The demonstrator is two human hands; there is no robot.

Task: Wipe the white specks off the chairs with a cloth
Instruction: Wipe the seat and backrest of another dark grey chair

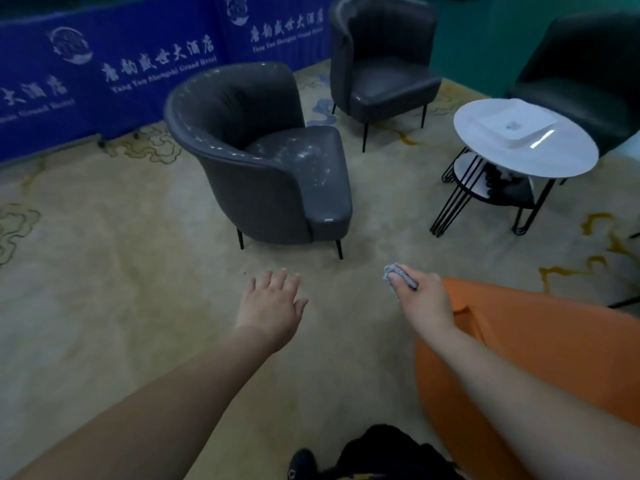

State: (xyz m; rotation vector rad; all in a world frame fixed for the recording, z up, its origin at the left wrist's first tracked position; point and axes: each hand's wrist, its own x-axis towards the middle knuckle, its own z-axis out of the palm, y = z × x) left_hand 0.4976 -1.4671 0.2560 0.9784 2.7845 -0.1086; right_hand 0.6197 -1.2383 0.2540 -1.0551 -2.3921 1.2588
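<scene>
Pinched in the right hand [420, 299], between thumb and curled fingers: a small bunched grey cloth [398, 276], poking out ahead of the knuckles, ready to be pressed to a surface. Grip narrow and closed round the cloth. Just left of it, apart and holding nothing, the left hand [272, 303], fingers spread and relaxed, probably out for balance or to steady a chair. Right of the grip, touching the forearm, an orange cushion-like shape [526, 341]; below both arms, a dark shoe [301, 462] on patterned carpet [121, 271].

Ahead of the grip and somewhat left, well apart from it, the nearest grey chair [263, 157]: white specks and smears scattered over seat, arm rim and front panel, none yet wiped by the look of it, so likely the first target. Ahead and right, a round white bench [526, 136] on black wire legs. Farther beyond, a second grey chair [381, 60], and a third [585, 71] behind the bench; specks there too faint to judge. Farthest, blue banners [104, 64].
</scene>
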